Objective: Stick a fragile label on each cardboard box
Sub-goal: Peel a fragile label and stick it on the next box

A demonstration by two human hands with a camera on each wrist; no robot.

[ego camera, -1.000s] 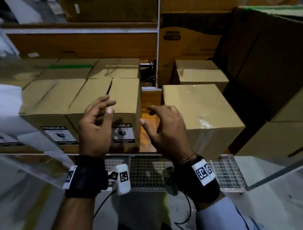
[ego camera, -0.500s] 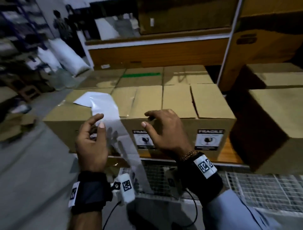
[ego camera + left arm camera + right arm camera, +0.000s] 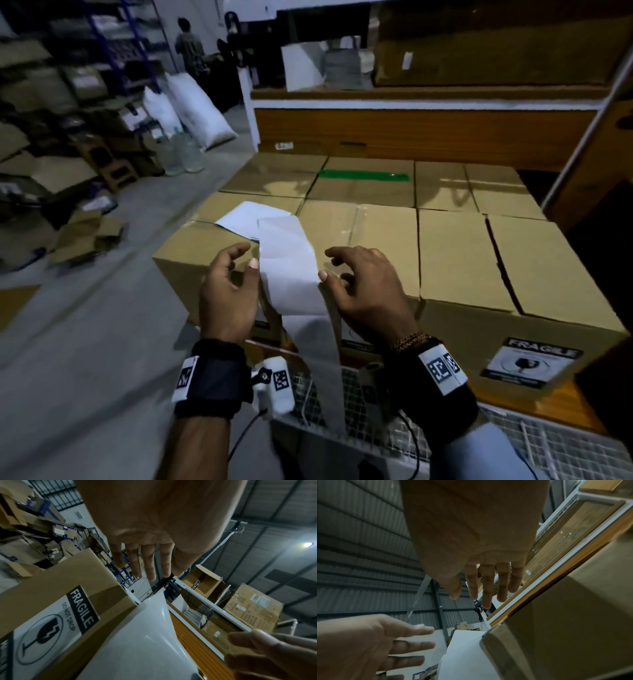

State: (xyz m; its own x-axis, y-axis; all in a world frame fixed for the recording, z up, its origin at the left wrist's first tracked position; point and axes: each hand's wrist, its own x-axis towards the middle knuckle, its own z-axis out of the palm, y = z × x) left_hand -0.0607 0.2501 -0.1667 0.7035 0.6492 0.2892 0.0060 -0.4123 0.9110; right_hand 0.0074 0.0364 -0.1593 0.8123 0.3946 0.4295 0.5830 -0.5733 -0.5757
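Observation:
Several closed cardboard boxes stand in rows on a low shelf. A long white label strip lies on the front-left box and hangs down over its front edge. My left hand hovers at the strip's left edge, and my right hand at its right edge with the thumb touching it. Both have relaxed fingers and grip nothing. The wrist views show straight fingers on my left hand and right hand above the strip. Fragile labels are stuck on box fronts.
A wire mesh shelf lies below the boxes. Green tape marks a rear box. To the left is open floor with loose cardboard, water bottles, white sacks and a person far back.
The view has swung left along the row of boxes. Both hands moved from the labelled box at the right to either side of the white strip, still holding nothing.

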